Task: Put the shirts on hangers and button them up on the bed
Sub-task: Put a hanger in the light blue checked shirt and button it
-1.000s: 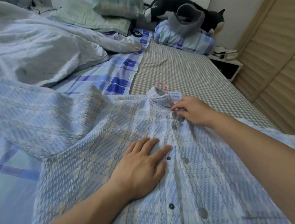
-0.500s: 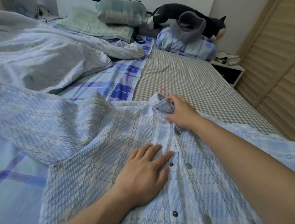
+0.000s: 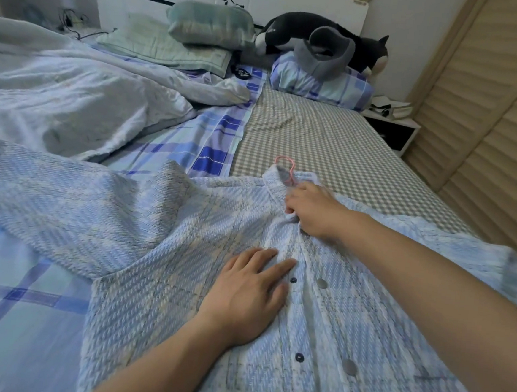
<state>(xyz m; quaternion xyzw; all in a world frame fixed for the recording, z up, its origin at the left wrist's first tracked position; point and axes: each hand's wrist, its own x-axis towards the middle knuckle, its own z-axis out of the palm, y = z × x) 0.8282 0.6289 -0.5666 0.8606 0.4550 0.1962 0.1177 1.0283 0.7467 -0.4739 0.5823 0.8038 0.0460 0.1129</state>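
Note:
A light blue plaid shirt (image 3: pixel 160 250) lies spread on the bed, front up, with a row of dark buttons down its placket. A pink hanger hook (image 3: pixel 286 164) pokes out of the collar; the rest of the hanger is hidden inside the shirt. My left hand (image 3: pixel 247 297) rests flat on the shirt's left front panel, fingers apart, beside a dark button. My right hand (image 3: pixel 310 210) is just below the collar, its fingers curled into bunched fabric at the top of the placket.
A crumpled white duvet (image 3: pixel 66 100) fills the left of the bed. Pillows (image 3: pixel 208 28) and a black plush toy (image 3: pixel 319 36) sit at the headboard. A checked sheet (image 3: pixel 323 139) lies beyond the shirt. A nightstand (image 3: pixel 392 126) and slatted wardrobe doors (image 3: pixel 490 105) stand to the right.
My right hand moved from the upper buttons up toward the collar and now bunches the fabric there. My left hand stayed flat on the shirt. The view tilted up slightly.

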